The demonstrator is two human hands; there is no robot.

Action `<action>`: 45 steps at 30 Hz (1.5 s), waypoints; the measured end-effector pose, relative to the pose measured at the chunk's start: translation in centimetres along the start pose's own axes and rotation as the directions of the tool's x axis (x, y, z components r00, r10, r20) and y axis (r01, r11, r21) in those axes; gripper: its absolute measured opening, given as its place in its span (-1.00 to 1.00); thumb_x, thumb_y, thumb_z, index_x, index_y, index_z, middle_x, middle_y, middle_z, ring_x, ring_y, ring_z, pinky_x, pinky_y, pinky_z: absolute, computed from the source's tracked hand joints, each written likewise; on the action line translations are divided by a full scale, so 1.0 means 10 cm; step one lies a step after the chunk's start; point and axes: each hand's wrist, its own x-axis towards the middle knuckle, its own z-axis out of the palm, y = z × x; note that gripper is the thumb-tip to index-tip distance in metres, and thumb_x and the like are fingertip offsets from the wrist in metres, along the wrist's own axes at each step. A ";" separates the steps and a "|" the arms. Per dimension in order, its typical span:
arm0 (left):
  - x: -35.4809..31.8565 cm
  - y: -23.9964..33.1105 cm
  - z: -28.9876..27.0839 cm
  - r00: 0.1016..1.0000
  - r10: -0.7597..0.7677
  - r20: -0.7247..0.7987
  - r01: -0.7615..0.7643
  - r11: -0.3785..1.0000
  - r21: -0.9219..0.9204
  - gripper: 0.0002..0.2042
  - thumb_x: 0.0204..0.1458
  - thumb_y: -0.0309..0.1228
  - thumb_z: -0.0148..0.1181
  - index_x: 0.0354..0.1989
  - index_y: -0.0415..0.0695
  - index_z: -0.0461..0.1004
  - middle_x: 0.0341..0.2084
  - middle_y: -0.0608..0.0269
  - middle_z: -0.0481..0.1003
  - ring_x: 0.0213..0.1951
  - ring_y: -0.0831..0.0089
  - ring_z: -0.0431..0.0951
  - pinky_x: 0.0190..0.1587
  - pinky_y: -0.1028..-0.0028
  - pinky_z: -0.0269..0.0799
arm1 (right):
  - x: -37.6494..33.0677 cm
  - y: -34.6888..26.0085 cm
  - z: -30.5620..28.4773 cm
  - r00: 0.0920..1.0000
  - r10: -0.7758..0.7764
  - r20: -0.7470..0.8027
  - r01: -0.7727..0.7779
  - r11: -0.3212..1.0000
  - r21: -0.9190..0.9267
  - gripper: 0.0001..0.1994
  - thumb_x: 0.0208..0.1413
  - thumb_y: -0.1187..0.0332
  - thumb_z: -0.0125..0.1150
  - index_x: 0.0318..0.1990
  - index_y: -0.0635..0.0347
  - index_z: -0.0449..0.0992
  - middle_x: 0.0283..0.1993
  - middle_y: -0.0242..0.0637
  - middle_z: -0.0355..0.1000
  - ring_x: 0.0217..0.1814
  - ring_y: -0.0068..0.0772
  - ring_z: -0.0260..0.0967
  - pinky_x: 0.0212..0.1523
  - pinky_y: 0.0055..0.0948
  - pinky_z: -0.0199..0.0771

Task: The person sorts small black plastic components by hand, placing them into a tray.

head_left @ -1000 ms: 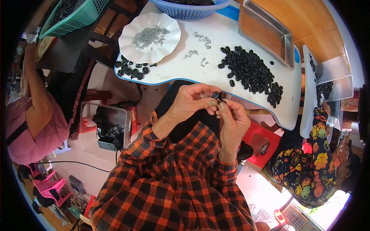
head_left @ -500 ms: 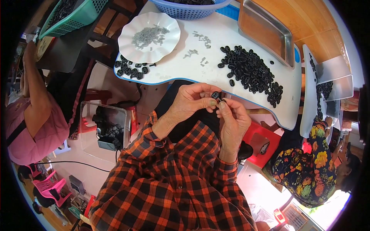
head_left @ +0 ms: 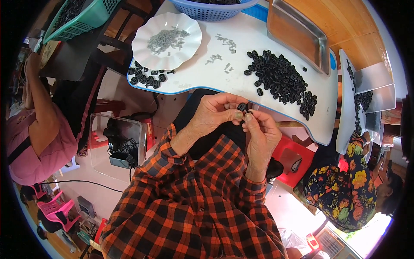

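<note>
Between thumb and fingers, my left hand (head_left: 217, 111) pinches a small black oval plastic piece (head_left: 242, 106) with openings in it, just off the table's near edge. My right hand (head_left: 261, 127) is pinched close against it, its fingertips meeting the piece; whether a second small part sits in them is hidden. Beyond my right hand, a heap of similar black pieces (head_left: 280, 77) lies on the white table (head_left: 194, 80). Small grey translucent bits (head_left: 168, 41) fill the middle of a white scalloped plate (head_left: 142, 54), and a few more lie loose beside it. Several black pieces (head_left: 148, 80) rest below the plate.
A blue basket (head_left: 211, 11) and a metal tray (head_left: 297, 36) stand at the table's far side. At left is a clear bin (head_left: 116, 142) with cables. A co-worker in pink (head_left: 43, 142) sits left, another in a floral top (head_left: 345, 190) right, by a red stool (head_left: 293, 159).
Both hands stay almost in place, with only a slight shift of the fingertips around the black piece. The co-worker's arm at the left has moved a little.
</note>
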 end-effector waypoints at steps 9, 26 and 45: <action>-0.02 0.00 -0.02 1.000 0.022 0.001 -0.022 0.985 0.172 -0.72 -0.01 -0.60 0.22 -0.09 -0.32 0.46 -0.35 0.22 0.53 -0.37 0.58 0.53 -0.29 0.60 0.52 | 0.02 0.01 -0.01 1.000 0.010 0.012 -0.009 1.000 -0.027 -0.90 0.05 0.51 0.22 -0.27 0.33 0.52 -0.44 -0.37 0.47 -0.45 -0.69 0.36 -0.42 -0.71 0.38; -0.02 0.07 -0.04 0.999 0.030 0.022 -0.036 0.951 0.307 -0.74 -0.04 -0.63 0.23 -0.13 -0.28 0.50 -0.46 0.30 0.49 -0.44 0.61 0.53 -0.36 0.65 0.50 | 0.05 0.03 -0.03 0.993 0.105 0.052 -0.106 0.994 0.033 -0.90 0.03 0.50 0.23 -0.29 0.32 0.54 -0.46 -0.36 0.47 -0.47 -0.68 0.35 -0.42 -0.71 0.34; -0.02 0.06 -0.08 0.999 0.027 0.017 -0.030 0.966 0.255 -0.77 -0.05 -0.61 0.25 -0.17 -0.31 0.51 -0.45 0.27 0.50 -0.45 0.63 0.52 -0.38 0.67 0.50 | 0.08 0.07 -0.01 0.990 0.105 0.091 -0.116 0.986 0.116 -0.90 0.03 0.51 0.25 -0.29 0.34 0.54 -0.43 -0.31 0.50 -0.48 -0.65 0.37 -0.44 -0.70 0.36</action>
